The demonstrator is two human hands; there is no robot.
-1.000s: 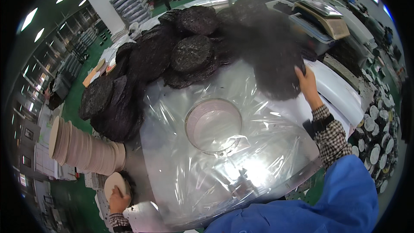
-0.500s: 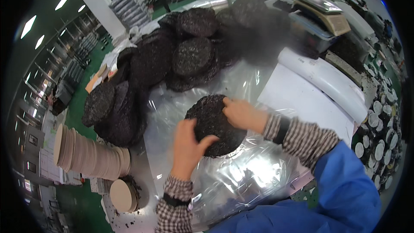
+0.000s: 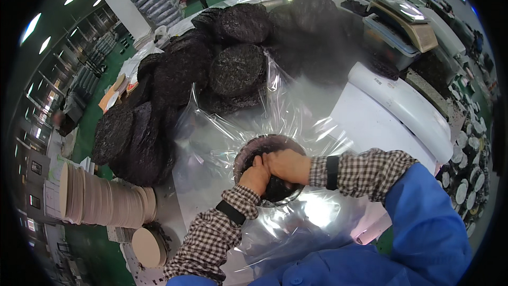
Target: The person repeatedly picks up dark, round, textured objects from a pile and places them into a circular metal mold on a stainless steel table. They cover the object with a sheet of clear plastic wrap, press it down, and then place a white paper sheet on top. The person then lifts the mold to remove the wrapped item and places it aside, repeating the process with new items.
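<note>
A dark, rough round cake (image 3: 278,187) lies sunk in a round hollow (image 3: 273,141) in the middle of the work surface. Clear plastic film (image 3: 209,164) is drawn down into the hollow and fans out in taut creases. My left hand (image 3: 255,178) and my right hand (image 3: 287,166) meet over the cake, pressing down inside the rim. Both have their fingers curled in, with the knuckles touching. The fingertips are hidden, so what they grip, if anything, does not show.
Dark round cakes (image 3: 238,69) are heaped behind and to the left. Beige discs (image 3: 106,196) form a leaning stack at left, near a shorter pile (image 3: 148,247). White sheets (image 3: 370,127) and a film roll (image 3: 402,111) lie right. A scale (image 3: 405,13) stands at the back right.
The cake has gone from lying on the flat film to down inside the round hollow, pulling the film with it. My hands have come together from its sides, and their fingers have curled.
</note>
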